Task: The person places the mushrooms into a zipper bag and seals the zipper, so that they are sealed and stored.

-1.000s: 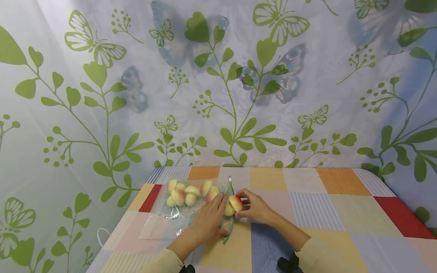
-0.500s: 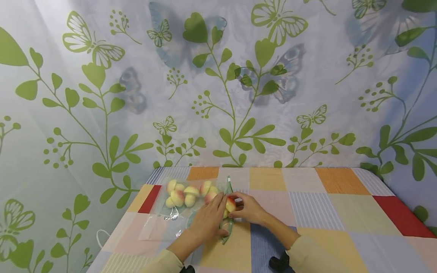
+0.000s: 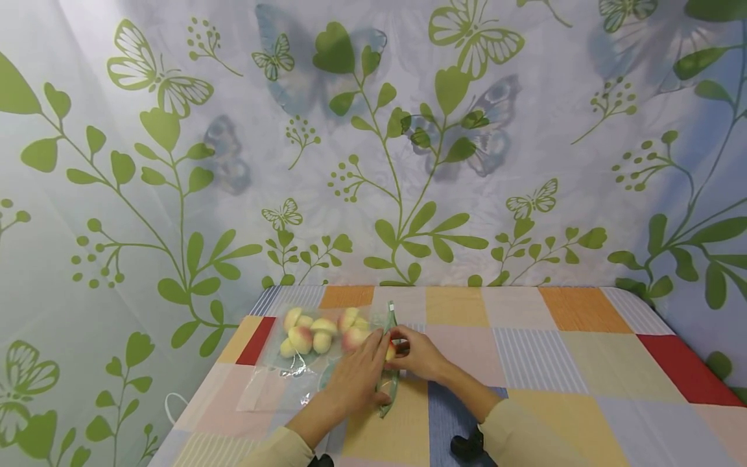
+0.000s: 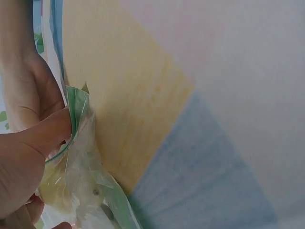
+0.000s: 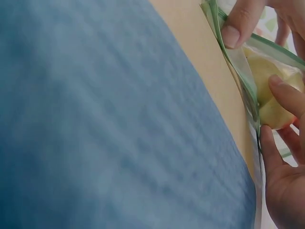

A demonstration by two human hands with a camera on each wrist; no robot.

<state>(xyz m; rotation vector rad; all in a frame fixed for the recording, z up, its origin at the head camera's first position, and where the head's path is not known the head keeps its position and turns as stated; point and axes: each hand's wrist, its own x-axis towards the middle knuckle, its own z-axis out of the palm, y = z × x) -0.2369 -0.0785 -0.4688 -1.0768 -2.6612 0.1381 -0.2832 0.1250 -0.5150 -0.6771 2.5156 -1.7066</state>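
A clear zip bag (image 3: 257,392) with a green-edged mouth lies on the table, holding several yellow-and-pink toy mushrooms (image 3: 323,334). My left hand (image 3: 353,373) lies across the mouth end, its thumb hooked inside the green edge, as the left wrist view shows. At the mouth, my right hand (image 3: 425,355) pinches another toy mushroom (image 5: 274,110) between thumb and fingers. That mushroom sits between the parted green edges in the right wrist view. In the head view it is mostly hidden by both hands.
A patchwork cloth (image 3: 560,428) covers the table. Behind it hangs a white curtain (image 3: 362,194) printed with green leaves and butterflies. A thin white loop (image 3: 174,405) shows beside the table's left edge.
My right hand has moved left, taking the pinched toy mushroom into the mouth of the bag. The left hand has stayed in place. The mushrooms inside have shifted slightly left.
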